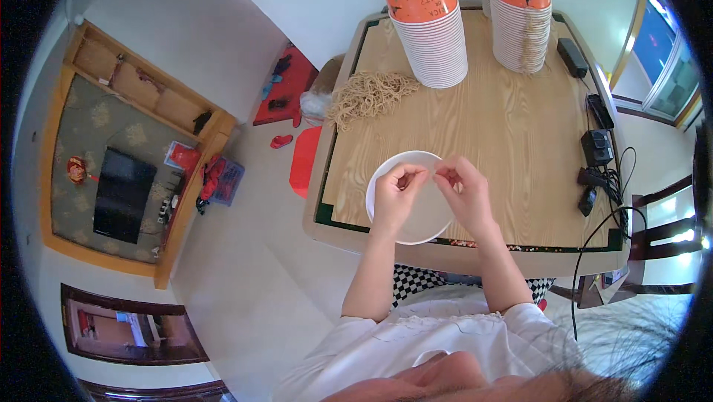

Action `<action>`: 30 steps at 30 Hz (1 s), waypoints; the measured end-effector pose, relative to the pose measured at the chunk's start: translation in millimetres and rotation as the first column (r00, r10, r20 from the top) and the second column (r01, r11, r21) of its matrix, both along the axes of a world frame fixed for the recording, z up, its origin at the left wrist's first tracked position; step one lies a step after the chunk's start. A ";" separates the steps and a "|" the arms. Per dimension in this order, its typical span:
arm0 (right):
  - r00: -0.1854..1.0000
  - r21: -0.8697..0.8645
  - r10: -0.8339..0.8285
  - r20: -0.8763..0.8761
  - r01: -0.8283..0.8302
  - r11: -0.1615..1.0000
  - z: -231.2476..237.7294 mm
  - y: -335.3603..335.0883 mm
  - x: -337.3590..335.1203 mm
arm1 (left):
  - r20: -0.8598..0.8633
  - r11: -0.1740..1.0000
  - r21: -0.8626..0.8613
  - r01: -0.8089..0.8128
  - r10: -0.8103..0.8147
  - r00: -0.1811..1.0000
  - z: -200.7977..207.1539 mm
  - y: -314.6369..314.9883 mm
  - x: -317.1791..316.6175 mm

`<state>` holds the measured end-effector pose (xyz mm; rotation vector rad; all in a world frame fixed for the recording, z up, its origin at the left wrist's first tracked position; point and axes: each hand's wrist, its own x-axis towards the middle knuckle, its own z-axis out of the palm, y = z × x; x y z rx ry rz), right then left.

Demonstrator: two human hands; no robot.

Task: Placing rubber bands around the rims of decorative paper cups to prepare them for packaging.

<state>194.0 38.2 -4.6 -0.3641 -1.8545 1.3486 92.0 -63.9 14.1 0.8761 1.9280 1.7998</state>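
Note:
A white paper bucket sits at the table's front edge, with its round pale opening under both hands. My left hand is over its middle, thumb and fingers pinched together. My right hand is at the bucket's right side, also in a pinch, its fingertips close to the left ones. Anything between the fingertips is too small to make out. Behind and to the left lies a loose heap of beige string.
Stacked paper buckets with orange and green prints stand at the back; strands of string hang down another stack. Black adapters and cables line the right edge of the wooden table. A red stool stands left of it.

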 end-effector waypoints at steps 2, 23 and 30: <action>1.000 0.072 -0.013 -0.003 0.013 0.997 -6.3 2.4 -1.4 | -0.034 0.999 -0.046 0.009 -0.010 0.999 -3.6 -0.3 -2.0; 1.000 0.028 0.023 0.011 -0.023 0.999 4.2 0.8 1.7 | -0.074 0.999 -0.035 0.023 -0.026 0.997 -4.1 -4.5 -0.9; 0.982 -0.044 0.091 0.163 -0.085 0.995 12.3 8.2 9.3 | 0.079 0.919 -0.215 0.330 -0.321 0.944 30.0 5.2 -4.0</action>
